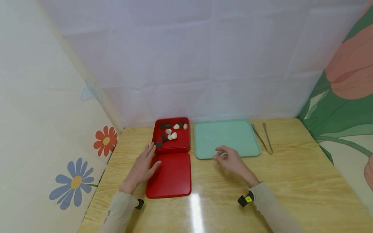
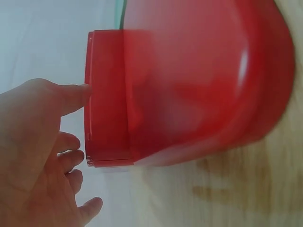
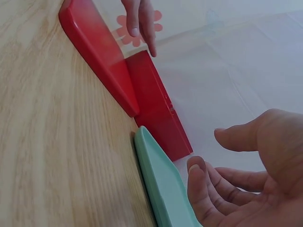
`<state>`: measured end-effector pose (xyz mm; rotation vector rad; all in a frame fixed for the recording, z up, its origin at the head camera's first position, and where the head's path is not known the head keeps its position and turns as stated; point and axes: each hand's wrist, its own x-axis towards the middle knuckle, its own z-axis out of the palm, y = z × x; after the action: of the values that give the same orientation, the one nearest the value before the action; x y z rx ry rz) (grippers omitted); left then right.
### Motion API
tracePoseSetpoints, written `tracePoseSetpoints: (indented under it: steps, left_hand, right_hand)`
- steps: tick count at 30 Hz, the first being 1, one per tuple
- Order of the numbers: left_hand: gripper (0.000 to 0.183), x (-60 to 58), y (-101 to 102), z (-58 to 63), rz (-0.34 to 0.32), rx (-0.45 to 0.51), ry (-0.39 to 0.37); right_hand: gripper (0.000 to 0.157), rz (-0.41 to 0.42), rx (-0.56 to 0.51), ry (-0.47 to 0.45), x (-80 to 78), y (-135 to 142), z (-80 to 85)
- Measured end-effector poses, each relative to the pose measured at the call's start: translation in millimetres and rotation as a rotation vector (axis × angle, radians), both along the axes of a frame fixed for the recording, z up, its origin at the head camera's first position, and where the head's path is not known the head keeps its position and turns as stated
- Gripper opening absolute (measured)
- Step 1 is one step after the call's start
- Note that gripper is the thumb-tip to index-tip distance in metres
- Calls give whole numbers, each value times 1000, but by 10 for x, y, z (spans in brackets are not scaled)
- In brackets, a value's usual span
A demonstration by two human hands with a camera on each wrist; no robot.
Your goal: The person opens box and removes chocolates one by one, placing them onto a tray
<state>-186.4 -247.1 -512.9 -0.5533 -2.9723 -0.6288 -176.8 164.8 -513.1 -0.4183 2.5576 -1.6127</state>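
Note:
A red box (image 1: pixel 177 150) holds several pale, stone-like pieces (image 1: pixel 174 135) and several dark pieces (image 1: pixel 165 126). In front of it lies a flat red lid (image 1: pixel 172 178). My left hand (image 1: pixel 141 168) is at the box's front left corner, fingers extended and thumb spread over the lid; whether it touches the box I cannot tell. Over the front edge of the mint-green tray (image 1: pixel 224 136) hovers my right hand (image 1: pixel 231 160), fingers loosely bent. The right wrist view shows a gap between its thumb and fingers (image 3: pixel 198 189), with nothing held.
Metal tongs (image 1: pixel 269 145) lie on the wooden table (image 1: pixel 291 168), right of the tray. A white sheet (image 1: pixel 204 64) rises behind the table. Walls with flower prints stand on both sides.

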Motion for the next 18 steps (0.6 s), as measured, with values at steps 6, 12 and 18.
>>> tracePoseSetpoints:
  steps: [6, 12, 18]
  left_hand:
    - [80, -14, -17, -35, -9, -41, -10]
    - [80, -56, -4, -55, -36, -64, 13]
    - [82, -87, -30, -81, -69, -54, 1]
  right_hand:
    - [45, -13, 17, 13, -27, 107, 20]
    - [46, -29, 24, 31, -46, 223, 66]
    - [42, -74, 83, 62, -78, 332, 100]
